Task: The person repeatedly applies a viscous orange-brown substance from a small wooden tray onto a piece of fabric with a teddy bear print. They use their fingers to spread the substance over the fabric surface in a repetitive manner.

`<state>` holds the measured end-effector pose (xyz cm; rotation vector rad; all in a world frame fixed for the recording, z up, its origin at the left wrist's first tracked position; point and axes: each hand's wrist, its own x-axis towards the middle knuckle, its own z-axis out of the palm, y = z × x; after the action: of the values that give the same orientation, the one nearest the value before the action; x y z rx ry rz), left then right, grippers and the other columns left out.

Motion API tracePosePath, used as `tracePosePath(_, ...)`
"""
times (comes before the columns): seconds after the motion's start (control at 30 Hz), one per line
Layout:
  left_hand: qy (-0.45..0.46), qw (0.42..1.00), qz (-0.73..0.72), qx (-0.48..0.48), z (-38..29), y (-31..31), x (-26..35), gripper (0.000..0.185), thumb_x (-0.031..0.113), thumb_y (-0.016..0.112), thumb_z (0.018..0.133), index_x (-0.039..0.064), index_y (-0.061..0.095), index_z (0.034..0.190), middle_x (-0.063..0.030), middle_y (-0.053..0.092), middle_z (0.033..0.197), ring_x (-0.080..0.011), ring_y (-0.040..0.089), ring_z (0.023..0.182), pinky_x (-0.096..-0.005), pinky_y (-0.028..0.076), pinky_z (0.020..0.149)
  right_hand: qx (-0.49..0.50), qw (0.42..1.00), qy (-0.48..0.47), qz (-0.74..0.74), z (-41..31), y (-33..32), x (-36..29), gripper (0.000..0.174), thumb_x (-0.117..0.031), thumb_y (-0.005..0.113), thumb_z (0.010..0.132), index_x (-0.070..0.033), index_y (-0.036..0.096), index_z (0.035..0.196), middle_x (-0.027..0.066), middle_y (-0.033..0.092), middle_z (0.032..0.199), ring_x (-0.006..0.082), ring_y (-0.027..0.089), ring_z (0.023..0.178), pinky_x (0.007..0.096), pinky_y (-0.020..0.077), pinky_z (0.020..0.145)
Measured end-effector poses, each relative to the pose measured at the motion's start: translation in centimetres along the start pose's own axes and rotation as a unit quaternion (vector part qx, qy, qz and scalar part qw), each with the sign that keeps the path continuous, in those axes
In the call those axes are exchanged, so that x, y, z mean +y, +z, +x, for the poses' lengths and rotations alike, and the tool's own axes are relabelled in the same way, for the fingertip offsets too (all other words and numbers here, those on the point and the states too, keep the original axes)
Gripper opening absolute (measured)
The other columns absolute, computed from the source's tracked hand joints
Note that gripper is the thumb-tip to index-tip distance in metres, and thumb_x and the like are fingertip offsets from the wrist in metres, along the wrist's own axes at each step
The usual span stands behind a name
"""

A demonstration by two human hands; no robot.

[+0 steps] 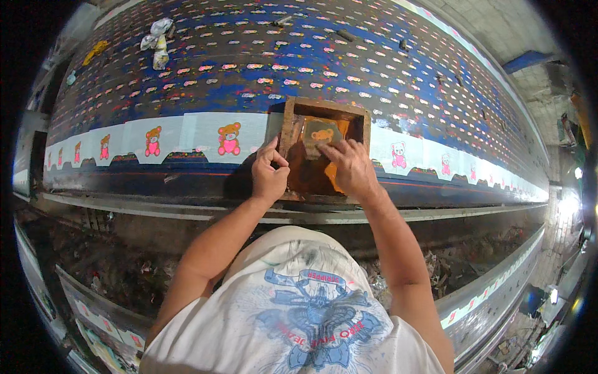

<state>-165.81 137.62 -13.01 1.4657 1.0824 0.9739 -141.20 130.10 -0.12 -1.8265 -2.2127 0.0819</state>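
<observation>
A wooden-framed printing screen (366, 140) lies on the long table, over the row of white cut pieces. Orange-brown ink stains its inside, and a bear-shaped stencil area shows in its mesh. My left hand (271, 172) is at the frame's left side, thumb and index finger curled into a ring. Inside the frame, my right hand (351, 163) reaches down with its fingers at the lower right of the bear shape; whether it grips anything is hidden. White pieces with brown and pink bears (229, 139) run to the left. Pieces to the right bear pink and white bears (398, 155).
A crumpled white and yellow wad (159, 42) and a yellow scrap (95, 52) lie at the table's far left. Small dark pieces (345, 35) lie along its far part. The table's near edge rail (187, 210) runs before me. Another printing table (495, 290) stands at lower right.
</observation>
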Motion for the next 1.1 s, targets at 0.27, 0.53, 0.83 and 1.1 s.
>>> tracePosePath(0.27, 0.068, 0.996, 0.048, 0.019, -0.2, -0.1, 1.5, 0.014, -0.009, 0.076, 0.084, 0.004, 0.071, 0.086, -0.0316, 0.068, 0.162, -0.0369, 0.063, 0.155, -0.047, 0.047, 0.129, -0.035, 0.998, 0.023, 0.054, -5.8, -1.4, -5.8, 0.068, 0.007, 0.072, 0.082, -0.013, 0.079, 0.147, 0.0122, 0.075, 0.14, 0.0389, 0.069, 0.119, 0.0503, 0.0548, 0.107)
tracePosePath(0.53, 0.074, 0.996, 0.051, 0.023, -0.1, -0.1, 1.8, 0.014, -0.008, 0.076, 0.082, 0.004, 0.07, 0.085, -0.0306, 0.07, 0.161, -0.037, 0.067, 0.15, -0.045, 0.05, 0.124, -0.042, 0.987, 0.059, 0.142, -8.1, -1.9, -5.6, 0.049, -0.01, 0.085, 0.095, -0.011, 0.08, 0.144, 0.0167, 0.072, 0.147, 0.0415, 0.064, 0.14, 0.0538, 0.0526, 0.121)
tracePosePath(0.83, 0.113, 0.992, 0.049, 0.033, -0.7, 2.2, 5.7, 0.022, -0.012, 0.074, 0.081, 0.007, 0.064, 0.079, -0.0308, 0.067, 0.166, -0.0379, 0.065, 0.152, -0.0482, 0.045, 0.129, 0.209, 0.865, 0.28, 0.361, -15.3, 0.0, 0.2, 0.04, -0.018, 0.084, 0.106, -0.003, 0.079, 0.142, 0.0218, 0.072, 0.152, 0.0388, 0.068, 0.142, 0.0495, 0.0534, 0.122)
tracePosePath(1.1, 0.136, 0.99, 0.025, 0.013, -2.1, 15.6, 6.6, 0.021, -0.014, 0.073, 0.082, 0.005, 0.063, 0.081, -0.0332, 0.062, 0.169, -0.0368, 0.067, 0.151, -0.0449, 0.047, 0.127, 0.25, 0.848, 0.273, 0.379, -23.9, -2.0, 9.4, 0.038, -0.016, 0.082, 0.107, -0.004, 0.079, 0.143, 0.0201, 0.073, 0.153, 0.0378, 0.065, 0.145, 0.0497, 0.0485, 0.126)
